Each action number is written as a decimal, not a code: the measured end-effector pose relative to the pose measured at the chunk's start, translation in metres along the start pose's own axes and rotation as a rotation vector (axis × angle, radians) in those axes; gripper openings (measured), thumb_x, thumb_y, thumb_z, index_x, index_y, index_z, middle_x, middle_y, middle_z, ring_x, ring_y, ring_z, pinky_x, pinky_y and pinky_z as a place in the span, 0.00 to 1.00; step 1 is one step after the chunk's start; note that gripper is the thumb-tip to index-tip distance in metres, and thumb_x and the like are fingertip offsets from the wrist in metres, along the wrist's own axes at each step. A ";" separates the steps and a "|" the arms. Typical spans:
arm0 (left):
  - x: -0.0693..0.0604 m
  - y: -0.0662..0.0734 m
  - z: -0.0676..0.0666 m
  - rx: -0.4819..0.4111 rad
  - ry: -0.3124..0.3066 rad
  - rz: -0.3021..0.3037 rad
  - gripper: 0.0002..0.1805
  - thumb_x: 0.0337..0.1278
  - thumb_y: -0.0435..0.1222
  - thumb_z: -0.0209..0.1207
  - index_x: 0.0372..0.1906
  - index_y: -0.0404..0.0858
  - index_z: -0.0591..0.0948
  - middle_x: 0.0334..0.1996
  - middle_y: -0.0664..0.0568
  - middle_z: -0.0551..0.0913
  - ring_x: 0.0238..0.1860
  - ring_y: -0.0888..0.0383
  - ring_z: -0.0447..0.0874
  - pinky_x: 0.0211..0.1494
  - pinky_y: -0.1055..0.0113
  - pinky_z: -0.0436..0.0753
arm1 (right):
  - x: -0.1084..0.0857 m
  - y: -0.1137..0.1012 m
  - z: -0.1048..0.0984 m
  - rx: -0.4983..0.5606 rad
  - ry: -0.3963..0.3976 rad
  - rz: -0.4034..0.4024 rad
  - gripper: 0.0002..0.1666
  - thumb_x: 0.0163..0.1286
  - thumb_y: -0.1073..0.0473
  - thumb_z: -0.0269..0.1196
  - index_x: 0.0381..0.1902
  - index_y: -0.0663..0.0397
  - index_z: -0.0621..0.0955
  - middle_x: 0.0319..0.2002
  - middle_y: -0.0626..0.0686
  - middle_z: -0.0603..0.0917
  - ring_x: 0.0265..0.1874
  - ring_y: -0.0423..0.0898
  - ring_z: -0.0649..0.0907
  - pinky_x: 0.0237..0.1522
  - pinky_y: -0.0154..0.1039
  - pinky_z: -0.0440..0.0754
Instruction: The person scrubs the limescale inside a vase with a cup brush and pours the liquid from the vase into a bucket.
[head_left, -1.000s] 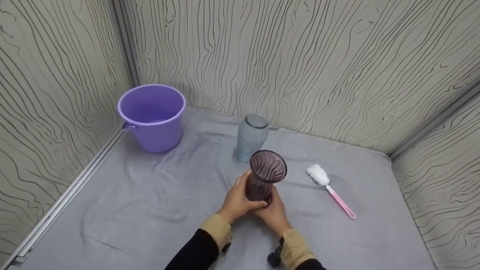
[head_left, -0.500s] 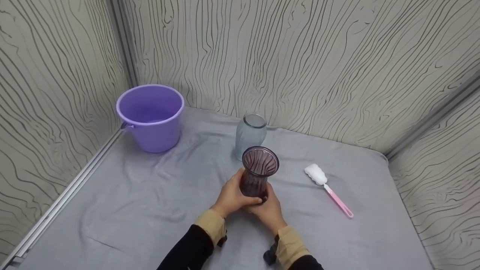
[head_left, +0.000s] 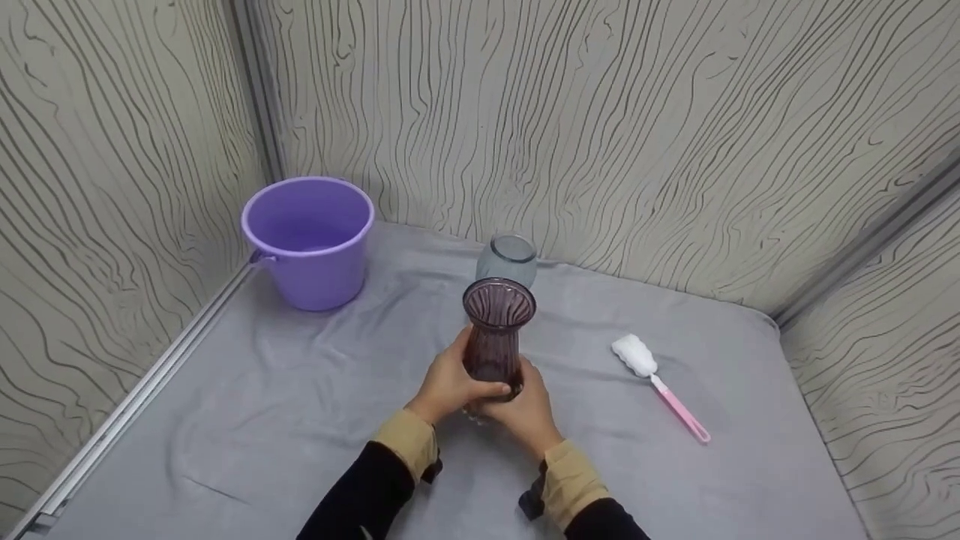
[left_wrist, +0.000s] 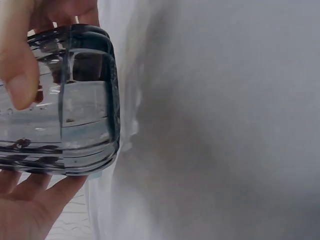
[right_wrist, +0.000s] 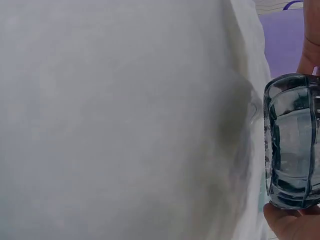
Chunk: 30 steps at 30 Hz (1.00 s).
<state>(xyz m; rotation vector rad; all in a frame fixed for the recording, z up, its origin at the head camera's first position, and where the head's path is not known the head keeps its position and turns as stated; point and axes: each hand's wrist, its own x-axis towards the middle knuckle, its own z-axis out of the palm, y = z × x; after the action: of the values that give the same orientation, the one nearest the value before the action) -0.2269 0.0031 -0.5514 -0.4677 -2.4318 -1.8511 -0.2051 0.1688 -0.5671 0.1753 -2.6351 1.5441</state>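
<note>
A purple ribbed glass vase (head_left: 493,352) with a flared rim is held between both hands, fairly upright with its mouth facing up. The left hand (head_left: 450,381) grips its left side, thumb across the front. On the right side the right hand (head_left: 527,411) grips the lower body. Both wrist views show the thick vase base (left_wrist: 87,110) from close by, with fingers on two sides; it looks raised off the cloth. Behind stands a pale blue glass vase (head_left: 504,262), its lower part hidden by the purple one.
A purple bucket (head_left: 319,279) stands at the back left near the wall. To the right lies a bottle brush (head_left: 660,386) with a white sponge head and pink handle. Grey cloth (head_left: 300,420) covers the table; patterned walls (head_left: 562,135) rise behind and beside it.
Both hands have shifted the purple vase leftward and a little farther from the person, so it now overlaps the blue vase more. Its body shows more from the side. The grip is kept.
</note>
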 end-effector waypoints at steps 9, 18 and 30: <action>0.007 -0.001 -0.021 -0.177 0.056 -0.063 0.51 0.45 0.44 0.79 0.74 0.39 0.65 0.63 0.44 0.77 0.61 0.50 0.77 0.65 0.51 0.75 | 0.014 -0.025 0.002 -0.048 -0.004 -0.032 0.54 0.45 0.42 0.81 0.68 0.51 0.74 0.54 0.53 0.77 0.49 0.48 0.77 0.56 0.52 0.76; 0.020 0.011 -0.038 -0.189 0.096 -0.085 0.52 0.44 0.43 0.79 0.73 0.35 0.63 0.65 0.41 0.75 0.62 0.48 0.76 0.66 0.50 0.73 | 0.029 -0.049 0.002 -0.071 -0.007 -0.005 0.57 0.45 0.43 0.81 0.71 0.52 0.71 0.55 0.57 0.75 0.49 0.52 0.77 0.56 0.52 0.77; 0.032 0.019 -0.064 -0.356 0.200 -0.146 0.49 0.49 0.37 0.76 0.73 0.37 0.59 0.58 0.35 0.77 0.57 0.45 0.79 0.57 0.57 0.79 | 0.045 -0.081 0.011 -0.110 0.016 -0.075 0.57 0.48 0.45 0.79 0.73 0.55 0.69 0.58 0.60 0.76 0.50 0.53 0.77 0.54 0.52 0.77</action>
<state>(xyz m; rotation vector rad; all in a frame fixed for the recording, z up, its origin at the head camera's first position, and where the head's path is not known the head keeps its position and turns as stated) -0.2616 -0.0460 -0.5090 -0.1106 -2.0647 -2.2792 -0.2387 0.1178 -0.4969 0.2504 -2.6594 1.3684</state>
